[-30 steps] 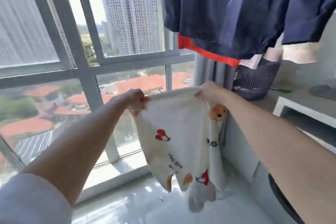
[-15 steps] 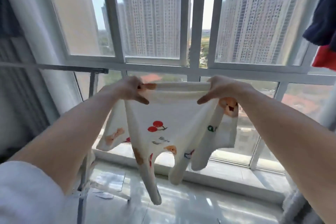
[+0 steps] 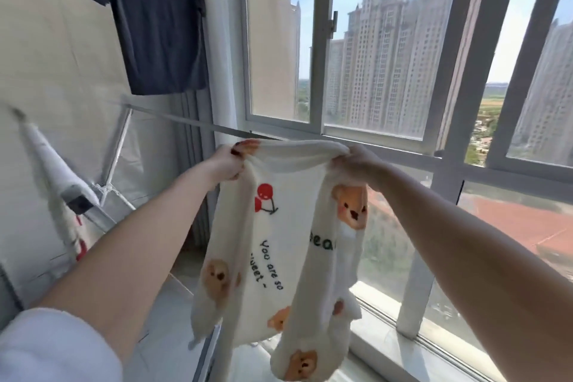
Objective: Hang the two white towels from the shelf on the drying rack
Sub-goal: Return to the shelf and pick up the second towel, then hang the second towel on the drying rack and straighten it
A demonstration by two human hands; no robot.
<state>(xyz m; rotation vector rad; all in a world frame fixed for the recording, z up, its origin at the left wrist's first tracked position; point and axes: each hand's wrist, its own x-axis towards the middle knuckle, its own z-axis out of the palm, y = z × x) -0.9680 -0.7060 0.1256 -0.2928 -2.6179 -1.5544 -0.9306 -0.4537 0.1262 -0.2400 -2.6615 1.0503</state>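
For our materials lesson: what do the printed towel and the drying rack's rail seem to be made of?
The printed towel: probably soft fleece or terry cloth, matte; it bunches and droops in folds. The drying rack's rail: likely metal, smooth grey; thin and straight, though blurred.

I am holding the towel [image 3: 288, 226] in front of me, my left hand [image 3: 226, 163] gripping its top edge at the left and my right hand [image 3: 353, 161] at the right. The rack bar [image 3: 186, 121] is running just behind that edge (touching or not, I cannot tell). A second towel [image 3: 55, 170] is lying over the rack at far left. A shirt [image 3: 155, 18] is hanging above the bar, and the window [image 3: 321, 71] is standing behind, to the right.
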